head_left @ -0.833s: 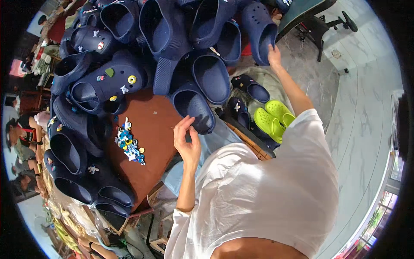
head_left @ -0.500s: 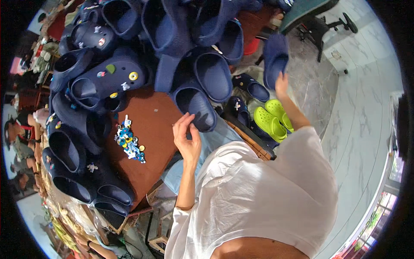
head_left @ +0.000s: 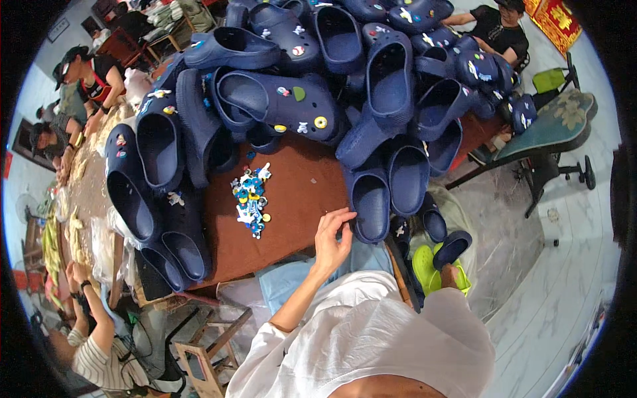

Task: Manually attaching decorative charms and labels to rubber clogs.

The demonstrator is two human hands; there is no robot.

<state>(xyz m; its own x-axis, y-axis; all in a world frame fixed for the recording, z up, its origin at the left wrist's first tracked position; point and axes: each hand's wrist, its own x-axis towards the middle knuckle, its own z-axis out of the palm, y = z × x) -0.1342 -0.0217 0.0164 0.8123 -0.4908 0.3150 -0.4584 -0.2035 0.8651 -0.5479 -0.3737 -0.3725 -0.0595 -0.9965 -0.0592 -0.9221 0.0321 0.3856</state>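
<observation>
My left hand (head_left: 333,244) rests at the near edge of the brown tabletop (head_left: 292,192), its fingers loosely bent and apart with nothing in them. Its fingertips are beside, perhaps touching, a navy clog (head_left: 370,207) at the edge of the pile. Low on my right side, my right hand (head_left: 450,276) is closed on another navy clog (head_left: 454,248). That clog is in front of a lime-green pair of clogs (head_left: 424,265) and partly covers them. On the tabletop lies a small heap of colourful shoe charms (head_left: 251,202).
Navy clogs (head_left: 279,103), many with charms on them, are piled along the table's far and left sides. A green-topped chair (head_left: 547,129) stands at the right. Co-workers (head_left: 99,83) sit at the left, and another person (head_left: 497,30) is at the far right.
My right hand has brought the navy clog down and nearer to me, over the lime-green pair. The view has turned, so the table appears farther right. My left hand stays by the clog.
</observation>
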